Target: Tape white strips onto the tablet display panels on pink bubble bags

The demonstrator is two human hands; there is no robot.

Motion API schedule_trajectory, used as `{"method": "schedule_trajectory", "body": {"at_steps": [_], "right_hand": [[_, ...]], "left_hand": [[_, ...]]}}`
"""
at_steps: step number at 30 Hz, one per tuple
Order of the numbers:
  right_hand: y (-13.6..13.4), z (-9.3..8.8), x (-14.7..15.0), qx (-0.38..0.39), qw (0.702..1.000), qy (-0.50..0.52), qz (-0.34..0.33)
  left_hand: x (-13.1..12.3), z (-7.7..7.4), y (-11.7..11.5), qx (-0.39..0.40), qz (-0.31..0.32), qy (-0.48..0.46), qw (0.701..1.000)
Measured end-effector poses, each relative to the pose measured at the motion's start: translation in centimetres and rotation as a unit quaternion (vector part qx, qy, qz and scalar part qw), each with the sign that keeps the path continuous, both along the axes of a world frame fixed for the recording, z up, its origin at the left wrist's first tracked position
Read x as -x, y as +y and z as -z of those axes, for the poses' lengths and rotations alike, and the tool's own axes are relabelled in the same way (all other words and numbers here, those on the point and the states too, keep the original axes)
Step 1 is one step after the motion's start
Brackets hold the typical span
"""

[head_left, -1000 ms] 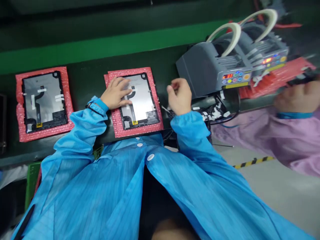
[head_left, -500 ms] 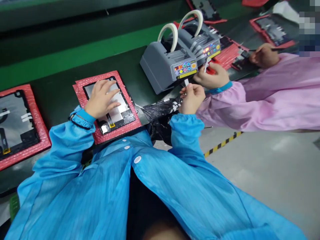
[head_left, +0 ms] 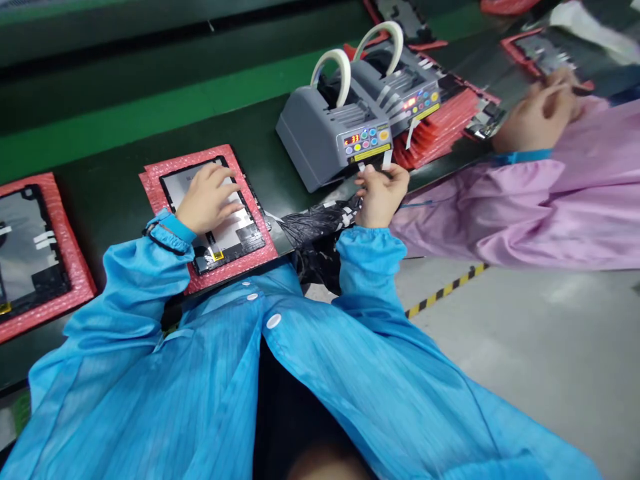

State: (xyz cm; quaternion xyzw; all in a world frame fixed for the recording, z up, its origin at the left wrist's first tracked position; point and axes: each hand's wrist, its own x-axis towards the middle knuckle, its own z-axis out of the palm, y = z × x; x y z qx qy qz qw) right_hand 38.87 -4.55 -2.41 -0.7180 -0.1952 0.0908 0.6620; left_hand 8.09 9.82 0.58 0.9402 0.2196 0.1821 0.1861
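Note:
My left hand (head_left: 210, 198) lies over a tablet screen panel (head_left: 250, 237), fingers apart and slightly bent. That panel has a silver back and black edges, and sits on pink bubble wrap (head_left: 220, 265). In front of the nearer grey tape dispenser (head_left: 320, 133), my right hand (head_left: 381, 195) pinches a small piece of white tape (head_left: 362, 167) between thumb and fingers. Another white tape strip (head_left: 387, 159) hangs from the dispenser's front, just above my fingers. Black wrinkled plastic (head_left: 315, 223) with white tape bits lies left of my right hand, at the table edge.
A second tape dispenser (head_left: 400, 80), with a strip hanging out, stands beside the first. Another panel on pink wrap (head_left: 80, 260) lies at far left. A co-worker's hand (head_left: 537, 113) in a pink sleeve is at the right, near stacked red bubble wrap (head_left: 445, 130).
The co-worker's hand has moved from the second dispenser to the right. A new tape strip shows at the nearer dispenser. My hands have hardly moved.

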Motion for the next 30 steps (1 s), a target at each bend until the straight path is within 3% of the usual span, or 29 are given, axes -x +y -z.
{"method": "schedule_trajectory", "body": {"at_steps": [3, 7, 10, 14, 18, 24, 30], "right_hand": [[0.3, 0.1, -0.1, -0.006, 1.0, -0.001, 0.025], [-1.0, -1.1, 1.6, 0.009, 0.992, -0.128, 0.014], [-2.1, -2.8, 4.4, 0.04, 0.982, -0.166, -0.086], [-1.6, -4.8, 8.7, 0.051, 0.954, -0.104, -0.275], [0.3, -5.5, 11.3, 0.058, 0.922, -0.051, -0.378], [2.1, -3.7, 10.7, 0.003, 0.926, -0.019, -0.377], [3.5, -0.6, 10.3, -0.002, 0.889, -0.031, -0.456]], "left_hand": [[-0.4, -0.1, 0.5, -0.003, 0.011, 0.006, 1.0], [-1.2, -0.9, 0.3, -0.011, 0.041, 0.006, 0.999], [-2.6, -2.1, -0.9, 0.014, 0.049, -0.018, 0.999], [-4.3, -3.5, -2.3, 0.048, 0.048, -0.023, 0.997], [-4.1, -3.0, -2.2, 0.073, 0.04, -0.009, 0.996], [-1.8, -1.0, -1.8, 0.104, -0.025, -0.024, 0.994], [-1.4, -1.0, -2.3, 0.146, -0.054, -0.023, 0.988]]}}
